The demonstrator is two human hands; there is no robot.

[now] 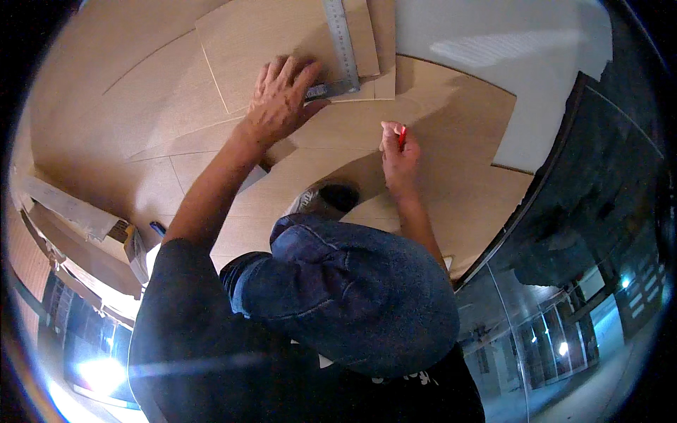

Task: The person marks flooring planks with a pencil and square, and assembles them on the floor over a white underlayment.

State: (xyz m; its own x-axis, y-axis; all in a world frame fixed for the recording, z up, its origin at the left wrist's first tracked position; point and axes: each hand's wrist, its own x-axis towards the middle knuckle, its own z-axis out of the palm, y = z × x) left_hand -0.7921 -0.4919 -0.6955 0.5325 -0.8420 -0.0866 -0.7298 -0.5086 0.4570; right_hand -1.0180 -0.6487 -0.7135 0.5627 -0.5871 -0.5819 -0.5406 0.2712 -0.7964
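Left hand point(282, 102): fingers spread wide, palm down on a light-brown, wood-grained flat plank point(236, 49), thumb and forefinger at the dark stock of an L-shaped square with a silver, graduated metal blade point(340, 42); firmness of grip on the stock impossible to tell. Square: flat on the plank, blade beside the right edge and running away from the person, corner near the plank's lower right corner. Second light-brown plank point(386, 49): beneath the first, projecting past its right edge. Right hand point(400, 158): fingers closed in a narrow pinch around a slim red pencil-like stick point(403, 137), just off the second plank's lower right corner, over a pale wood-look plank floor point(451, 176); contact between stick and floor impossible to tell. Grey-white smooth sheet point(451, 35): at the floor's stepped upper right edge. Small blue-and-black tool point(157, 228): toward the floor's lower left, beside torn tan cardboard point(92, 243).
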